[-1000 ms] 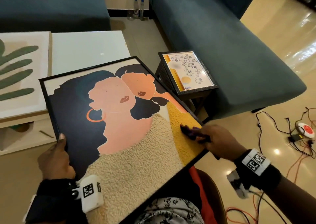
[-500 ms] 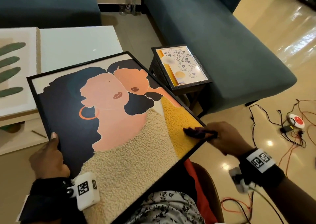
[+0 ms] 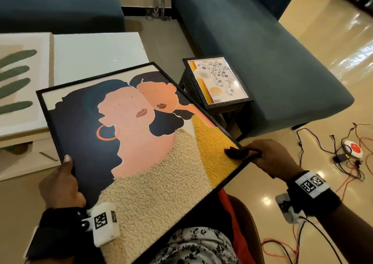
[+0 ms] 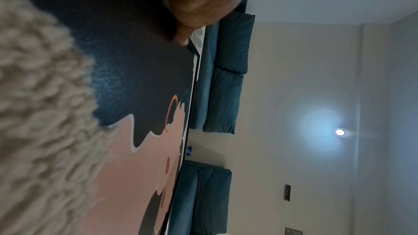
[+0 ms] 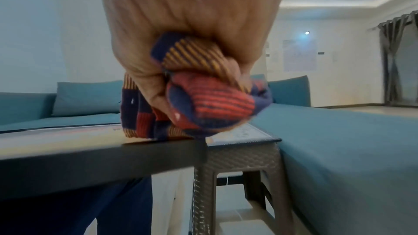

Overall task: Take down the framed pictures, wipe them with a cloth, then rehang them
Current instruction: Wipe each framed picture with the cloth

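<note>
A large framed picture [image 3: 129, 142] is lying tilted across the person's lap. The left hand [image 3: 60, 185] is gripping its left edge while the right hand [image 3: 270, 158], bunching a striped cloth [image 3: 238, 152], is wiping the right corner. With the wiping running off that corner, the frame could be slipping from the lap.

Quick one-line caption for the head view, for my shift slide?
Left hand holds the big framed picture while the right hand wipes its right corner with a cloth.
</note>
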